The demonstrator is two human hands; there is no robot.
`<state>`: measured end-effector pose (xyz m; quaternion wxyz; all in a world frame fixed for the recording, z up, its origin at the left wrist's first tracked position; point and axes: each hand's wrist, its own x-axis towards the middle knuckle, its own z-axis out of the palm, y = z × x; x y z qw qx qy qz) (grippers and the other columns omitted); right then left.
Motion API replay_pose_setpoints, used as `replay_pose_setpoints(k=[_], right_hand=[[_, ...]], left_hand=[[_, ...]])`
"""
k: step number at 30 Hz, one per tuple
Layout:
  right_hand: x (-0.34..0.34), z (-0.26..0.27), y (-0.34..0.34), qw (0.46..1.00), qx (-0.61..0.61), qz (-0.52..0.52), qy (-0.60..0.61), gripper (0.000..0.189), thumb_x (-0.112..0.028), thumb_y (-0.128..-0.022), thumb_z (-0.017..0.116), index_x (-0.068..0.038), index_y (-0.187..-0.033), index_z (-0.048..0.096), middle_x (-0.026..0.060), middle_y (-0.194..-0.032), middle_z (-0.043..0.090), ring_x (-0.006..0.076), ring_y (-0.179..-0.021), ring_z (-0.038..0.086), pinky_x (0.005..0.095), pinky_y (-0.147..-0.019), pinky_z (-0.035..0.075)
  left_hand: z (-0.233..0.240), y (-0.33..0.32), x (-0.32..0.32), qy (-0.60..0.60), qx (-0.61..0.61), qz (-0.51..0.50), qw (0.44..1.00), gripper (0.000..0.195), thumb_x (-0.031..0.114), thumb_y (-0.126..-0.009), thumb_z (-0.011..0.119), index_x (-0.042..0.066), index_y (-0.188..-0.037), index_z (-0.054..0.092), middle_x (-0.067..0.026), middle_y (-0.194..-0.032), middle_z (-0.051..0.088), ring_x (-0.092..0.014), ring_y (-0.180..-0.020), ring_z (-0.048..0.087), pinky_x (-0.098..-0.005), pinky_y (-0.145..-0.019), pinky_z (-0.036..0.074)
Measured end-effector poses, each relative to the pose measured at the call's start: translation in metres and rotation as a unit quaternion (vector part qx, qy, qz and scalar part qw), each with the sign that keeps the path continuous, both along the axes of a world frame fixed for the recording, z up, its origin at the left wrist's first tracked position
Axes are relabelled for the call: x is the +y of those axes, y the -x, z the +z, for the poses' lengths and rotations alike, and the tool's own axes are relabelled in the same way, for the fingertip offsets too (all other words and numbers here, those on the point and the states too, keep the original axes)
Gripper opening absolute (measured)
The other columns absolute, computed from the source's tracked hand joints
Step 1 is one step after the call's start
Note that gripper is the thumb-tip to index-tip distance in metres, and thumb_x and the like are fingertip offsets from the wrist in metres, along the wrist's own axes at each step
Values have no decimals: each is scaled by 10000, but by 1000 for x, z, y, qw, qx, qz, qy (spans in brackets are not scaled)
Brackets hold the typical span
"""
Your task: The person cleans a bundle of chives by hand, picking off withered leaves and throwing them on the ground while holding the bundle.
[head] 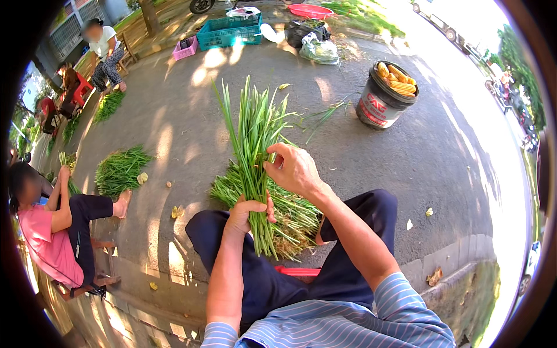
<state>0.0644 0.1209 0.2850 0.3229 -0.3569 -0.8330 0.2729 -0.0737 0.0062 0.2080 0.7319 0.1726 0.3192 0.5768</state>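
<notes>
My left hand (243, 214) is wrapped around the lower stalks of a bunch of long green leaves (252, 130), which look like garlic chives. The bunch stands nearly upright above my lap, leaf tips pointing away from me. At its right side, my right hand (298, 169) has thumb and forefinger curled against the leaves; whether a leaf is pinched between them is unclear. Beneath the bunch, a loose pile of the same greens (300, 213) lies on the pavement between my legs, with dry, straw-coloured bits at its near end. Part of the pile is hidden by my hands.
A bucket (376, 106) of corn cobs (398, 80) stands ahead right. Farther off are a teal crate (228, 32), a pink basket (186, 48), plastic bags (320, 50) and a red basin (310, 11). Seated people (48, 243) handle greens (122, 169) at left. A kerb (448, 276) runs nearby.
</notes>
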Motion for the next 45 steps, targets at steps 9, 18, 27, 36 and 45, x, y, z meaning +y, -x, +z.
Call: replay_pose_setpoints(k=[9,18,27,36,45], right_hand=[[7,-5,1,1000,17,-9,5,123,-135,-768,615,-28,-823,642,124,-730,637,293,-706,635,385,-636,504],[18,-7,-8,970,139,-15,201,166,-147,-818,626,16,-848,639,87,-644,625,151,-550,593,300,-531,473],[33,9,-32,917,236,-14,321,165,-153,-875,606,12,-880,607,15,-661,573,64,-485,503,213,-428,410],[48,2,-71,892,316,-65,316,146,-173,-868,628,-27,-861,615,3,-655,575,61,-489,513,205,-431,417],[21,-87,-83,905,217,-120,347,129,-122,-847,624,5,-824,626,19,-617,573,86,-452,521,233,-405,429]], left_hand=[[1,-1,0,2,14,-8,1000,336,-11,-654,583,-29,-983,519,-134,-740,587,-252,-616,606,-412,-590,548],[6,-5,0,19,72,0,997,379,45,-621,572,-18,-990,515,-138,-704,582,-253,-562,594,-423,-589,537],[6,-3,0,1,70,-13,997,378,45,-623,586,-32,-985,510,-131,-714,580,-241,-582,604,-405,-590,547],[8,-3,0,-7,59,-11,998,360,57,-628,577,-32,-970,505,-131,-717,572,-232,-582,584,-398,-583,540],[3,-2,0,-11,41,-9,999,343,56,-636,573,-24,-963,509,-127,-735,561,-237,-614,580,-395,-587,535]])
